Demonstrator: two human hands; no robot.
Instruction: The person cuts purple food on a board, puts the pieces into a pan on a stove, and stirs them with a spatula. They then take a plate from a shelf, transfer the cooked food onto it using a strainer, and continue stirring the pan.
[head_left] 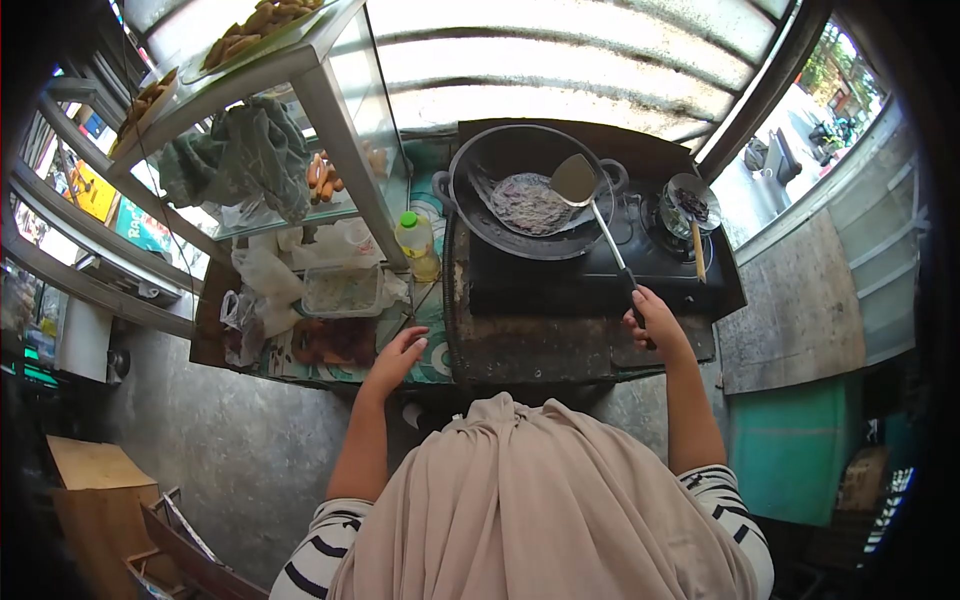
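Spatula (611, 238) extends forward from right hand (653, 325), seemingly touching food (527, 206).

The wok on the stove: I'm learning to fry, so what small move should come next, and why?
Probably ease the spatula blade under the edge of the pale, lumpy food in the wok: the right hand grips the handle, and the blade is right at the food's edge. The left hand looks empty.
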